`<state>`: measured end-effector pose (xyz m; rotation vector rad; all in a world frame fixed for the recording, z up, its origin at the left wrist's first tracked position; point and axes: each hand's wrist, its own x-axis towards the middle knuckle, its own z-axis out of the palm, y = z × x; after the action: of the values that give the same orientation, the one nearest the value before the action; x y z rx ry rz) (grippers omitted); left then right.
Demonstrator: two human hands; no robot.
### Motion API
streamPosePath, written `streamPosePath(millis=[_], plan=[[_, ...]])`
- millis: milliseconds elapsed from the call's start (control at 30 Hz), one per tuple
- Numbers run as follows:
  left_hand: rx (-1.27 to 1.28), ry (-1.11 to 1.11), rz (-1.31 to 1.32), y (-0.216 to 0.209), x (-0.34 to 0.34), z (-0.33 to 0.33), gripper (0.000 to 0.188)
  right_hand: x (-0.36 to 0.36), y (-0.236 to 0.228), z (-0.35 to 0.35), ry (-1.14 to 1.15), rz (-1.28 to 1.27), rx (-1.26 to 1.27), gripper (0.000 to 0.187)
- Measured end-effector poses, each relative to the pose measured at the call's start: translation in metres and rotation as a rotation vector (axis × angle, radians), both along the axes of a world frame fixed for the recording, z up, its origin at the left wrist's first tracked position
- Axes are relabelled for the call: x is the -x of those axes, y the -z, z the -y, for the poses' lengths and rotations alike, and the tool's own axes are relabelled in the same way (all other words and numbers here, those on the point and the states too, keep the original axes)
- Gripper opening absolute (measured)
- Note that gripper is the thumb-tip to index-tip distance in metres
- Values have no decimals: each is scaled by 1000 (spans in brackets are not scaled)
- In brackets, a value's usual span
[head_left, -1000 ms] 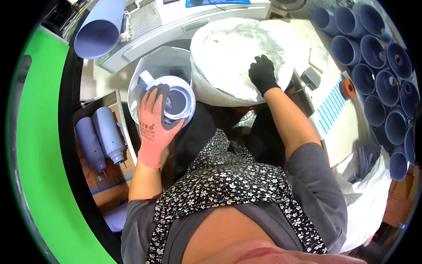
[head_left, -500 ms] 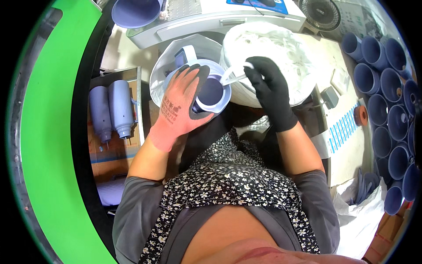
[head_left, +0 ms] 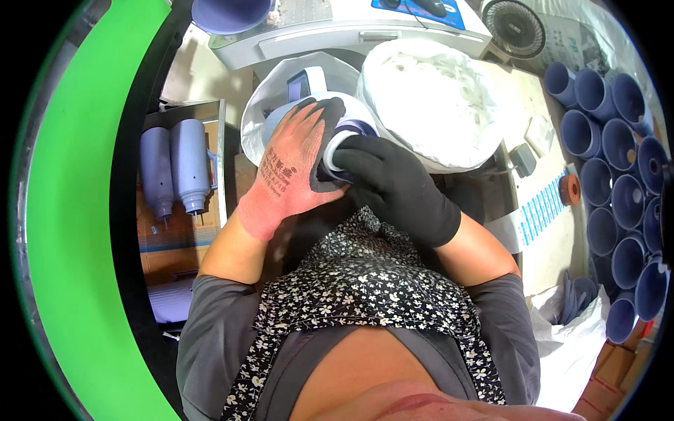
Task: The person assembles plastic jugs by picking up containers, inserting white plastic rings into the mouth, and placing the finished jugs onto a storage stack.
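My left hand (head_left: 284, 168), in a pink glove with grey palm and fingertips, is wrapped round a light blue-purple thermos flask shell (head_left: 275, 125). The shell's mouth points toward me, and its handle (head_left: 316, 78) shows beyond my fingers. My right hand (head_left: 400, 186), in a black glove, has its fingers curled on a white plastic ring (head_left: 334, 149) at the mouth. Part of the ring and most of the mouth are hidden by the gloves.
A white-lined bin (head_left: 439, 105) full of white rings stands ahead. Behind the shell is another white-lined bag (head_left: 256, 88). Two flask shells (head_left: 189, 165) lie in a box at left. Several blue cups (head_left: 600, 179) are stacked at right, near an orange tape roll (head_left: 570, 189).
My right hand has moved down and left, bringing the white ring from above the bin's edge to the shell's mouth. My left hand keeps its hold on the shell.
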<state>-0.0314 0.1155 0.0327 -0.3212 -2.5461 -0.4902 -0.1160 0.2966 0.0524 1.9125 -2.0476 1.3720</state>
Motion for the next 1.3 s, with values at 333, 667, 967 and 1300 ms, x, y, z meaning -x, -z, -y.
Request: streamPosePath(millis=[333, 667, 967, 1300], plan=[[77, 111, 64, -6, 12, -7, 77, 13, 6, -10, -47, -286, -316, 32], [157, 214, 128, -15, 19, -28, 71, 32, 23, -25, -162, -553, -290, 16], [145, 534, 145, 4, 18, -18, 77, 2, 58, -54, -30, -204, -194, 12], [-1030, -249, 486, 117, 107, 153, 49, -25, 111, -104, 254, -75, -27, 14]])
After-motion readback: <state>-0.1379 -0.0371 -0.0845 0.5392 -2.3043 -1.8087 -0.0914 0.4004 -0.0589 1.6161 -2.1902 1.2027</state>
